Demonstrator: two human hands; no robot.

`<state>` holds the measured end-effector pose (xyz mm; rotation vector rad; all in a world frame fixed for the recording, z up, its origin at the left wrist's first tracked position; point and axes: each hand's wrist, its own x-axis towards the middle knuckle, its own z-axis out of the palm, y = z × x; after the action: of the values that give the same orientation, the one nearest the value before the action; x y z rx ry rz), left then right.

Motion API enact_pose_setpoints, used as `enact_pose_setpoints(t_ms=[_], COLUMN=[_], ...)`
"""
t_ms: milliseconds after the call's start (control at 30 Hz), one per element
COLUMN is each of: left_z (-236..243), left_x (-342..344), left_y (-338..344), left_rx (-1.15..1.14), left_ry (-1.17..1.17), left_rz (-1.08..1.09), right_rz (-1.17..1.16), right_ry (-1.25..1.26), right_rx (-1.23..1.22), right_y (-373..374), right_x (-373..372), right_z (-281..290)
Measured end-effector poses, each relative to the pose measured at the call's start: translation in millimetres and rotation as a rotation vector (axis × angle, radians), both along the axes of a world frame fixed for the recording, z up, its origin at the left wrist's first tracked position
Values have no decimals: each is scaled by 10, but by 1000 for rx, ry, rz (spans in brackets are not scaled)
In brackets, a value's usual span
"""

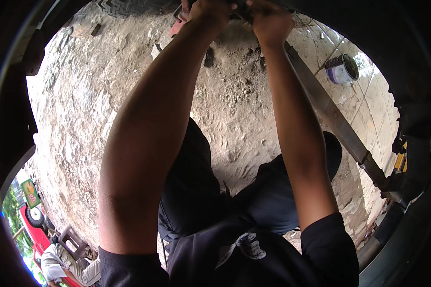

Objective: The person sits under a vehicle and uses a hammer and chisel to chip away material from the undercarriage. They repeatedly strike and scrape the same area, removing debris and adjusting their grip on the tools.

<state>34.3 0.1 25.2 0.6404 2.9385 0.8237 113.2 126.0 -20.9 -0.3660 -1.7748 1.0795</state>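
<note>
Both arms reach up to the top edge of the view, where the picture cuts off part of each hand. My left hand [211, 11] looks closed at a dark part under the vehicle. Close on its right, my right hand [272, 20] is also curled at that dark part. What the fingers hold is hidden by the hands and the shadow. A red metal piece [176, 27] shows just left of my left wrist. From beside my right wrist, a long grey metal bar [328, 107] slants down to the right.
A treaded tyre [131, 6] lies at the top left, with a wood block [86, 30] below it. A paint tin [342, 69] rests on its side at the right. Dark vehicle parts [419, 95] frame the view. At the lower left sit a person [64, 263] and a red wheeled machine [32, 229].
</note>
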Motion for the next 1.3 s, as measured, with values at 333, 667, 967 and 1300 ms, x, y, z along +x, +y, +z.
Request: enact_pose_setpoints(t_ms=[333, 667, 967, 1300], left_z=[-60, -149, -127, 90], left_x=[-105, -114, -66, 63], left_y=[-4, 100, 46, -94], left_rx=[-74, 111, 131, -320], left_ry=[37, -47, -89, -96], left_rz=[-55, -3, 2, -320], right_rz=[-78, -257, -458, -163], right_ry=[-49, -369, -344, -340], right_rx=[109, 137, 433, 302], right_y=[-21, 216, 325, -67], right_x=[-15, -124, -228, 494], right_z=[94, 265, -50, 13])
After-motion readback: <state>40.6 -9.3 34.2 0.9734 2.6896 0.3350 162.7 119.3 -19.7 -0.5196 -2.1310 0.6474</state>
